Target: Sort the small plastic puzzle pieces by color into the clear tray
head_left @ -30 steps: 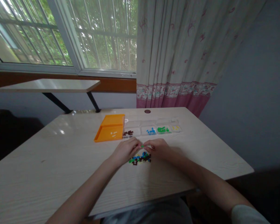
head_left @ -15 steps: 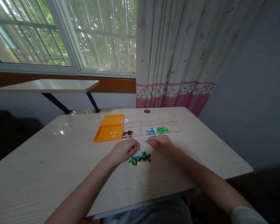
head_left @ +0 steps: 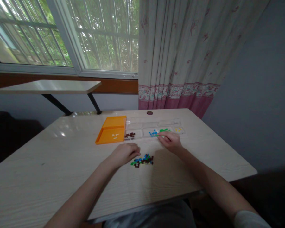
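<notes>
My right hand (head_left: 170,141) pinches a small green building block (head_left: 156,136) at the near edge of the clear compartment holding blue blocks (head_left: 153,133). Just beyond its fingers lie green blocks (head_left: 165,130) in the neighbouring compartment, partly covered by the hand. My left hand (head_left: 126,153) rests with curled fingers at the left side of a mixed pile of small blocks (head_left: 142,161), coloured brown, blue, green and yellow. Whatever may be between the left fingers is hidden.
An orange tray (head_left: 112,121) with a few white pieces stands left of the clear compartments. Brown blocks (head_left: 130,135) and yellow blocks (head_left: 178,129) lie in other compartments. A raised shelf (head_left: 49,86) is at the back left of the table (head_left: 61,164).
My right hand has moved forward and right with the green block, from above the table to the clear compartments. My left hand has shifted only slightly.
</notes>
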{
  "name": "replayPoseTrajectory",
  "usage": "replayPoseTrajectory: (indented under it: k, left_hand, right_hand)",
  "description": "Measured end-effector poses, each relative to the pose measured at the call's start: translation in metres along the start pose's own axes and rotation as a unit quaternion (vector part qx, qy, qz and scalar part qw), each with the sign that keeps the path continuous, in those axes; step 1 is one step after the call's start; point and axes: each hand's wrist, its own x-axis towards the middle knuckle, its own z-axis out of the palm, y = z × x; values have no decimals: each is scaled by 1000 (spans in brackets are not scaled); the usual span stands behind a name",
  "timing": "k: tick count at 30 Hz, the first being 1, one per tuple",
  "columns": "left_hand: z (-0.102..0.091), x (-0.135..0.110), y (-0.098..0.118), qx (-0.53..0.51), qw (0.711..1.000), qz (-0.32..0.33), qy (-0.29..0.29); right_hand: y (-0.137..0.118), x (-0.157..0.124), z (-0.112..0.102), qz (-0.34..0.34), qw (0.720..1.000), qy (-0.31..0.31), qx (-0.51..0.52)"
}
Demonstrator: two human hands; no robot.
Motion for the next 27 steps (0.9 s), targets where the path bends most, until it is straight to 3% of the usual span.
replayPoseTrajectory:
  k: [9, 27]
  left_hand:
    - [-4, -2, 0, -27, 999, 29, 16]
    - [-7, -4, 0, -60, 997, 47, 12]
  right_hand:
    - [0, 0, -1, 42, 999, -27, -7]
    - [1, 0, -2, 37, 999, -19, -12]
